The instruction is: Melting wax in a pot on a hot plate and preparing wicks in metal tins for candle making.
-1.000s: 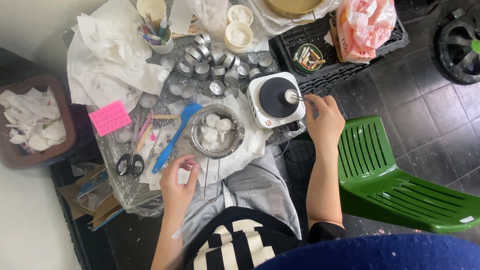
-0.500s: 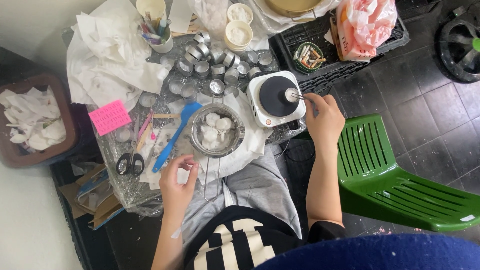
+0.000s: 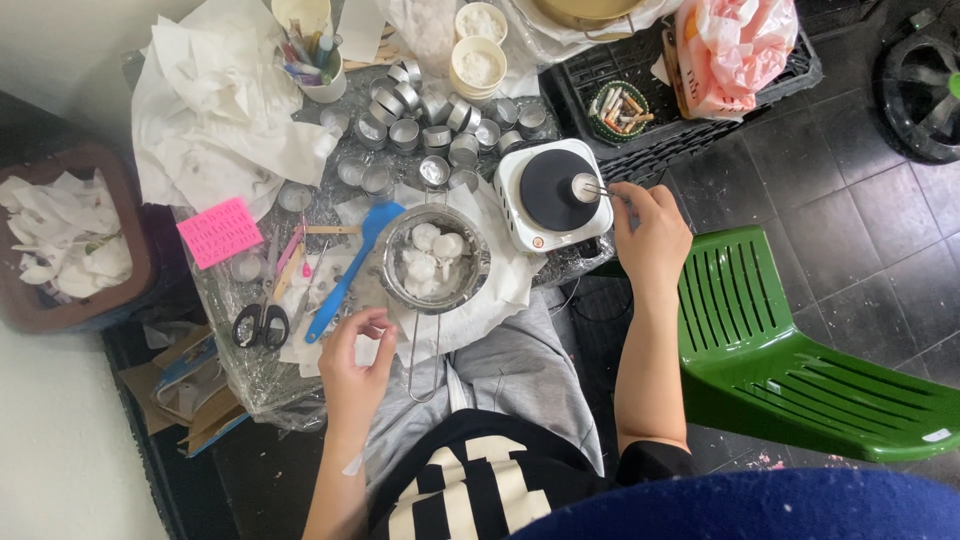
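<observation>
the right hand (image 3: pixel 650 235) sits at the right edge of the small white hotplate (image 3: pixel 550 195), fingers pinched shut on thin tweezers (image 3: pixel 600 190) whose tips grip a small metal cup (image 3: pixel 583 186) on the dark plate; across the last second it has hardly shifted, the cup staying put there. the left hand (image 3: pixel 355 365) has closed slightly, its fingers now curled around a small white piece (image 3: pixel 368 350) above the lap, just below the metal bowl (image 3: pixel 432 262) of white chunks on the bench (image 3: pixel 250 370). a blue spatula (image 3: pixel 345 275) and scissors (image 3: pixel 262 322) lie left of the bowl, empty cups (image 3: pixel 430 130) beyond.
</observation>
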